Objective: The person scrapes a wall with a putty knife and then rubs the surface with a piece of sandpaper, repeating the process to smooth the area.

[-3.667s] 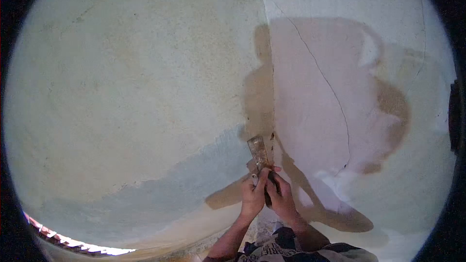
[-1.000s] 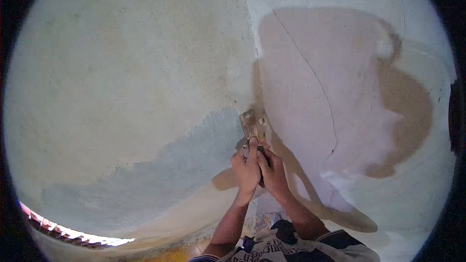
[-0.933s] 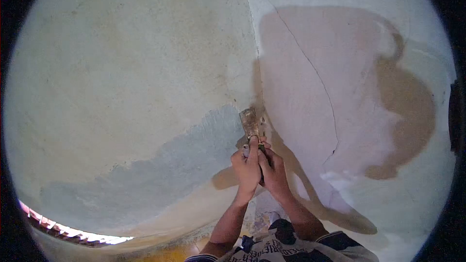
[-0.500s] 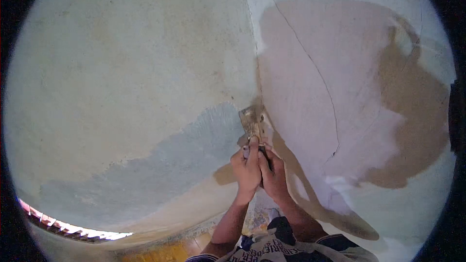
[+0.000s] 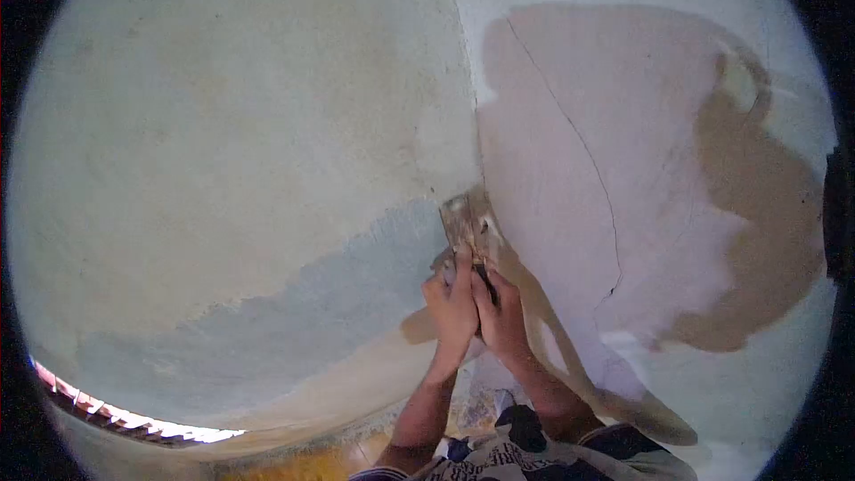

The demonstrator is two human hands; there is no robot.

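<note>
Hands, two — left hand (image 5: 451,307), right hand (image 5: 503,321) — grip one scraper (image 5: 463,224).

The wall (image 5: 223,125) carries everything here. It meets a second wall (image 5: 623,169) in a corner (image 5: 463,80) that runs up from just above the hands (image 5: 472,312). Left of the hands a grey patch (image 5: 294,312) of plaster spreads down and away across the pale surface. Right of the hands lies a pinkish patch (image 5: 570,151), crossed by a thin crack (image 5: 592,178) running down from the top. Further right a brown patch (image 5: 757,214) borders it. The scraper (image 5: 463,227) blade lies flat against the corner, just above the hands.
</note>
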